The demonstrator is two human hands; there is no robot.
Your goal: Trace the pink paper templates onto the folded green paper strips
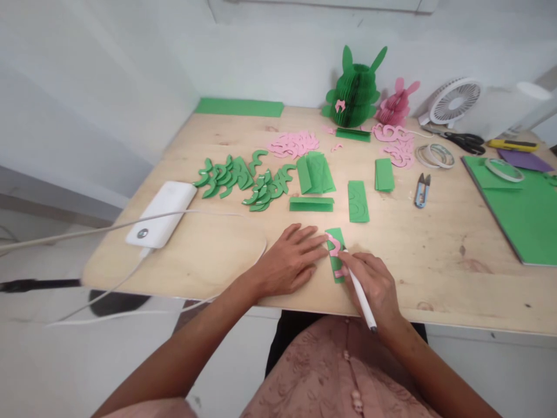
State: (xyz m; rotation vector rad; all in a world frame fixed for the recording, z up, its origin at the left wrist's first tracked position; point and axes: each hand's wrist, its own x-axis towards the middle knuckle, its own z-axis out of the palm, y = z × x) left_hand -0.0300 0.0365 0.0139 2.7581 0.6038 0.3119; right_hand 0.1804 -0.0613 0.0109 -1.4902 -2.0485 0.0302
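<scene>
My right hand [373,284] grips a white pen [362,299], its tip down at a pink curved paper piece [334,246]. That piece lies on a green paper strip [337,265] near the table's front edge. My left hand [292,258] lies flat with fingers spread, its fingertips at the strip's left side. Beyond the hands are a green strip with drawn curves [358,201], a folded green strip [311,204] and several folded green papers [315,173]. Cut green curved pieces [265,188] are heaped to the left, and pink cut pieces [293,144] lie farther back.
At the back stand a green paper rabbit [354,96], a pink one [395,105] and a white fan [455,103]. Blue thread snips [422,191], tape rolls [437,156], black scissors [465,141] and a yellow cutter [513,145] lie right. A corded white power bank [162,215] lies left.
</scene>
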